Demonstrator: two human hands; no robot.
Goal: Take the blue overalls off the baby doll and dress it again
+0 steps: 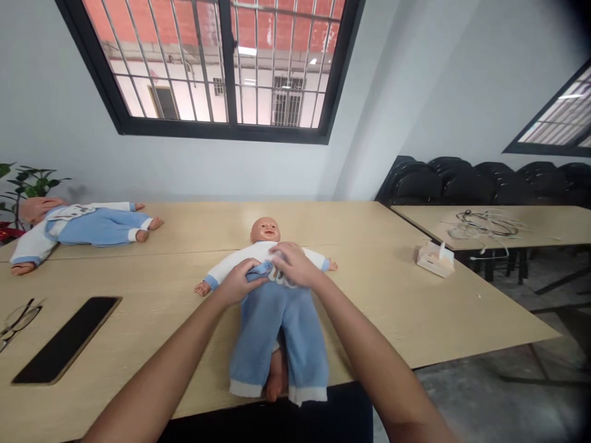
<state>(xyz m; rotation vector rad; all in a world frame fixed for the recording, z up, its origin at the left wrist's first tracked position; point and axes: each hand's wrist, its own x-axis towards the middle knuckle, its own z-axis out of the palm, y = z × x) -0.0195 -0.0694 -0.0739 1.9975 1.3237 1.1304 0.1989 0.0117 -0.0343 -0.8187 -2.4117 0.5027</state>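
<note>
Blue trousers [277, 332] are on the doll [265, 230], which lies face-up at the middle of the tabletop's [392, 307] near edge, feet toward you. Your left hand [240, 282] is curled shut, pinching the trousers' waistband at the doll's hip. Your right hand [293, 264] lies palm-down on the belly, fingers together, touching the waistband; can't tell if it grips cloth underneath. Second doll [87, 224] lies at the far left edge. Phone [67, 338] and glasses [18, 317] sit near the left edge. Tissue box [434, 258] is at the right edge.
</note>
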